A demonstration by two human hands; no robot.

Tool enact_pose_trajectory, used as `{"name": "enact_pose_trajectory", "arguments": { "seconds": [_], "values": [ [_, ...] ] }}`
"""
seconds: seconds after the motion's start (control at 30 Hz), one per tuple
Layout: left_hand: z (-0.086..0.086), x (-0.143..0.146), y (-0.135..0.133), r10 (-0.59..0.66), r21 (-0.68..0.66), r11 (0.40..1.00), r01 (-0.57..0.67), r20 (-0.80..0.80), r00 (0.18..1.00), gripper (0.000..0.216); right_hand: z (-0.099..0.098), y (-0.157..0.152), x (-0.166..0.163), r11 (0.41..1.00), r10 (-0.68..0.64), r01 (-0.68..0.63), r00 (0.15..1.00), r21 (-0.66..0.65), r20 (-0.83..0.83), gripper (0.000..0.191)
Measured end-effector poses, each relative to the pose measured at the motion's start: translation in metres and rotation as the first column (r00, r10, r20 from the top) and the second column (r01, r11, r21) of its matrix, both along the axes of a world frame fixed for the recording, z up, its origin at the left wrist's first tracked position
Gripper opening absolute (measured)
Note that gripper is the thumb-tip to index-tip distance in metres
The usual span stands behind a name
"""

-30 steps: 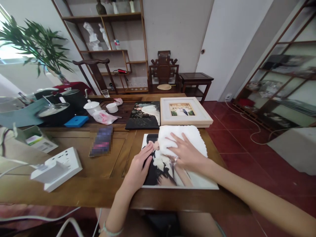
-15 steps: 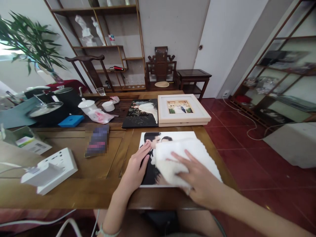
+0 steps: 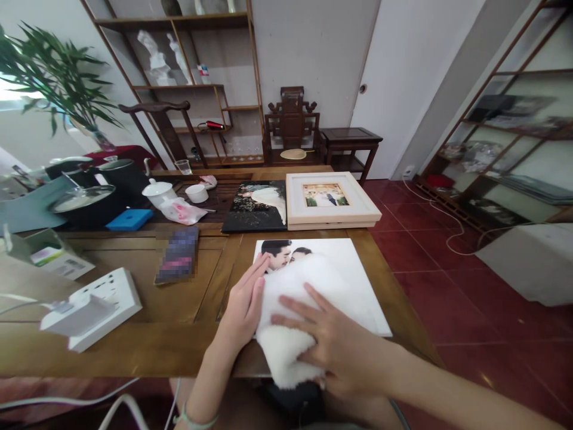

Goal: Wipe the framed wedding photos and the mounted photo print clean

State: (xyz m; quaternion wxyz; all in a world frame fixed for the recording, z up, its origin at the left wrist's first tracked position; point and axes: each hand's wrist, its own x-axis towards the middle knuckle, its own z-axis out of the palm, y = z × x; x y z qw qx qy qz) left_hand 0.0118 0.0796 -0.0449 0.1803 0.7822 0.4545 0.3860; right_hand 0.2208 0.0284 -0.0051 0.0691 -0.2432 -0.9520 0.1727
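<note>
A photo panel (image 3: pixel 362 286) of a couple lies flat on the wooden table (image 3: pixel 179 340) in front of me. My left hand (image 3: pixel 240 301) rests along the panel's left edge, fingers stretched out and close together. Spread over the panel's lower left and middle is a fluffy white cloth (image 3: pixel 286 355), part of it hanging past the front edge. My right hand (image 3: pixel 324 334) presses down on this cloth, fingers spread over it and part of it bunched at the thumb side. The cloth hides much of the picture; both faces show in part.
Behind the panel lie a dark photo panel (image 3: pixel 255 209) and a pale framed picture (image 3: pixel 295 203). To the left are a white power strip (image 3: pixel 107 304), a blue box (image 3: pixel 129 219), a lidded cup (image 3: pixel 159 194) and a pot (image 3: pixel 85 203). Red tiled floor (image 3: pixel 416 257) lies right.
My right hand has drawn the cloth left and toward me, uncovering the panel's right side. My left hand stays at the left edge, its fingers shifted slightly.
</note>
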Motion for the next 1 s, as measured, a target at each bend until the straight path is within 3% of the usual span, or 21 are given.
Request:
{"name": "enact_pose_trajectory", "arguments": {
  "seconds": [0.1, 0.2, 0.3, 0.37, 0.47, 0.8, 0.9, 1.0],
  "values": [
    [-0.002, 0.001, 0.003, -0.012, -0.030, 0.999, 0.012, -0.026, 1.000, 0.041, 0.006, -0.012, 0.016, 0.996, 0.007, -0.011, 0.999, -0.094, -0.047, 0.047],
    [-0.003, 0.002, 0.005, -0.024, -0.054, 0.998, 0.020, -0.067, 0.997, 0.038, 0.010, -0.018, 0.041, 0.987, -0.117, 0.112, 0.993, -0.116, -0.031, 0.043],
    [-0.002, 0.003, 0.006, -0.018, -0.053, 0.999, 0.014, -0.082, 0.996, 0.036, 0.006, -0.012, 0.064, 0.945, -0.325, 0.324, 0.946, -0.054, -0.009, 0.024],
    [-0.002, 0.002, 0.005, -0.015, -0.046, 0.999, 0.011, -0.087, 0.996, 0.035, 0.001, 0.001, 0.073, 0.890, -0.455, 0.456, 0.889, 0.000, -0.042, 0.026],
    [-0.002, 0.002, 0.005, -0.019, -0.034, 0.999, 0.016, -0.098, 0.995, 0.034, -0.007, 0.028, 0.070, 0.836, -0.537, 0.545, 0.837, 0.064, -0.105, 0.033],
    [-0.003, 0.004, 0.006, 0.014, 0.024, 1.000, -0.012, -0.104, 0.994, 0.031, -0.002, 0.103, -0.035, 0.931, -0.348, 0.364, 0.905, 0.022, -0.243, 0.038],
    [-0.004, 0.003, 0.007, 0.022, 0.041, 0.999, -0.018, -0.105, 0.994, 0.030, -0.001, 0.112, -0.045, 0.945, -0.310, 0.327, 0.919, 0.028, -0.243, 0.041],
    [-0.005, 0.003, 0.007, 0.030, 0.028, 0.999, -0.028, -0.107, 0.994, 0.030, 0.000, 0.109, -0.034, 0.949, -0.295, 0.313, 0.927, 0.042, -0.230, 0.040]
  ]
}}
